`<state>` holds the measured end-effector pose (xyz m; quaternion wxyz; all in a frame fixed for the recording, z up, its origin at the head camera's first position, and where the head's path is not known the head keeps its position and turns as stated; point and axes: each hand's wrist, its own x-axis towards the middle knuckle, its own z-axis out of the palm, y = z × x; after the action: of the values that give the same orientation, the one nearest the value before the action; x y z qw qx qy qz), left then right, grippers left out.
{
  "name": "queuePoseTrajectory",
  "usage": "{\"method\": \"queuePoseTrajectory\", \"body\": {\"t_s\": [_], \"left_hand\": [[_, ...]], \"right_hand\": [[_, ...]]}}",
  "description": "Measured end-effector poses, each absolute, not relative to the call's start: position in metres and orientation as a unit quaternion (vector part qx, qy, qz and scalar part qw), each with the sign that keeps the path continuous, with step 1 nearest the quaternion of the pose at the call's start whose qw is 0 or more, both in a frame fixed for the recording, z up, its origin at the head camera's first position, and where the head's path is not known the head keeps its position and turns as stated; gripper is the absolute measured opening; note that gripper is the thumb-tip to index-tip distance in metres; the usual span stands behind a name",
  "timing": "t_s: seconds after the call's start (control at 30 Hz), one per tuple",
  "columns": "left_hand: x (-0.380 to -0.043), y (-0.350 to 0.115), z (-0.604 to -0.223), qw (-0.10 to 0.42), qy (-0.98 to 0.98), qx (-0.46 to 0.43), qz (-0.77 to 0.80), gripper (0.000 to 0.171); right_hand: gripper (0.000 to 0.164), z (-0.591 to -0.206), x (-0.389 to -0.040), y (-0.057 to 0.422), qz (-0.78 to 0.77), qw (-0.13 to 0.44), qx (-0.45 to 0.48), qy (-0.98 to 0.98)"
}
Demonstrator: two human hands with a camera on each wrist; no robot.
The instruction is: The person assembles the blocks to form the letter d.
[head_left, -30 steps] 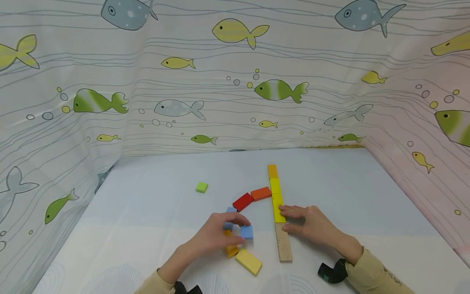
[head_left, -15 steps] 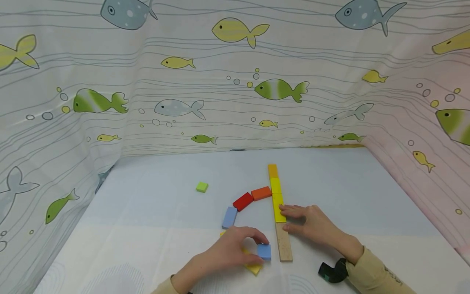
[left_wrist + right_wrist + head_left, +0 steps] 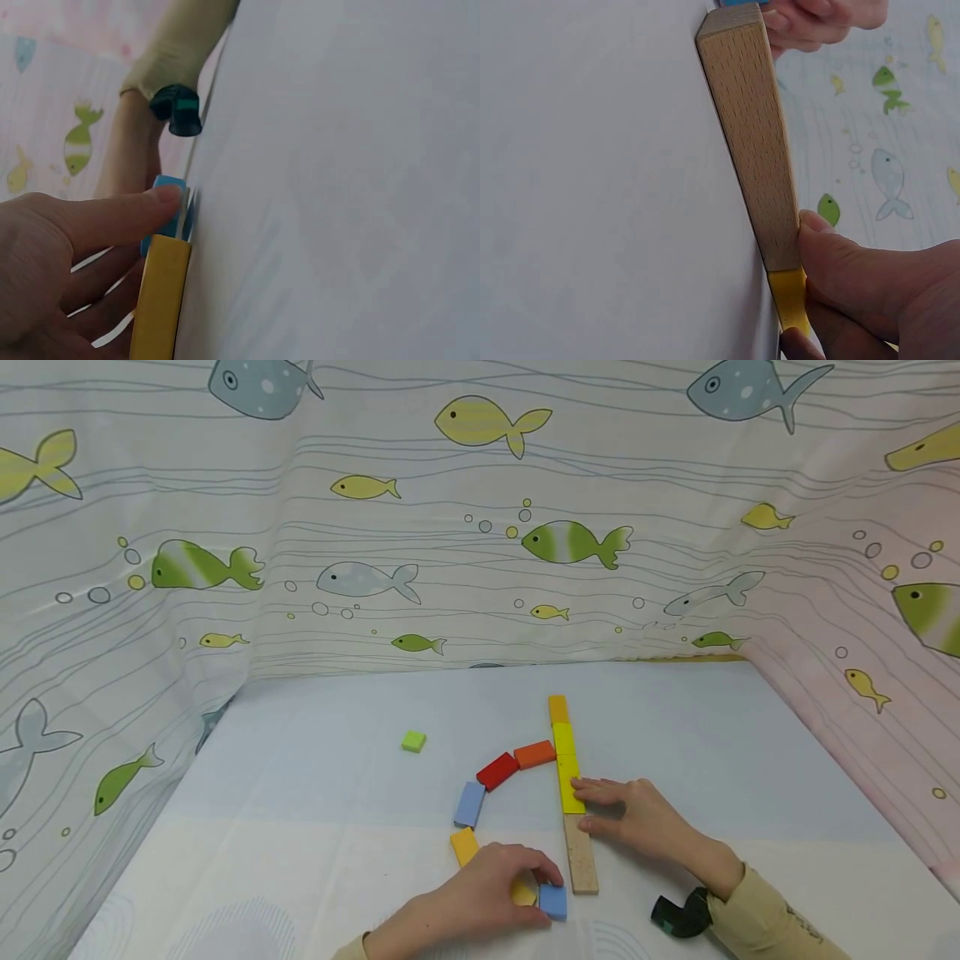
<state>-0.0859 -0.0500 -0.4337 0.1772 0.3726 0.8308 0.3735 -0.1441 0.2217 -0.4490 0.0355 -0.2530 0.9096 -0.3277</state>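
My left hand (image 3: 487,887) pinches a small blue block (image 3: 552,902) between thumb and fingers, low in the head view. In the left wrist view the thumb lies over the blue block (image 3: 171,182), beside the end of a yellow block (image 3: 160,300). That pale yellow block (image 3: 523,893) is partly hidden under the hand in the head view. My right hand (image 3: 648,822) touches the right side of a straight row, fingertips at a bright yellow block (image 3: 570,785) and thumb at a plain wooden block (image 3: 581,856). The right wrist view shows the thumb against the wooden block (image 3: 748,142).
Curving left from the row are an orange-red block (image 3: 534,754), a red block (image 3: 497,772), a blue block (image 3: 469,804) and an orange-yellow block (image 3: 463,846). A green block (image 3: 413,742) lies apart. Fish-print cloth (image 3: 465,543) hangs behind the table (image 3: 300,760).
My left hand has carried the small blue block toward the front and right, from inside the curve to beside the pale yellow block. The right hand has stayed at the row.
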Motion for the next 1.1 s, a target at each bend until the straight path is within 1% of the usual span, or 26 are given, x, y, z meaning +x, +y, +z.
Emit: {"method": "queuePoseTrajectory", "body": {"t_s": [0.3, 0.63, 0.87, 1.1], "left_hand": [[-0.0850, -0.0486, -0.4351, 0.208, 0.837, 0.364, 0.352, 0.033], [-0.0848, -0.0499, -0.4351, 0.192, 0.835, 0.384, 0.344, 0.032], [-0.0843, -0.0497, -0.4343, 0.213, 0.832, 0.371, 0.354, 0.032], [-0.0849, -0.0508, -0.4356, 0.210, 0.832, 0.374, 0.351, 0.033]], "right_hand": [[0.053, -0.4486, -0.1449, 0.2215, -0.326, 0.046, -0.247, 0.911], [0.053, -0.4496, -0.1448, 0.2215, -0.327, 0.042, -0.246, 0.911], [0.054, -0.4497, -0.1436, 0.2225, -0.320, 0.032, -0.257, 0.911], [0.051, -0.4508, -0.1435, 0.2217, -0.318, 0.020, -0.260, 0.912]]}}
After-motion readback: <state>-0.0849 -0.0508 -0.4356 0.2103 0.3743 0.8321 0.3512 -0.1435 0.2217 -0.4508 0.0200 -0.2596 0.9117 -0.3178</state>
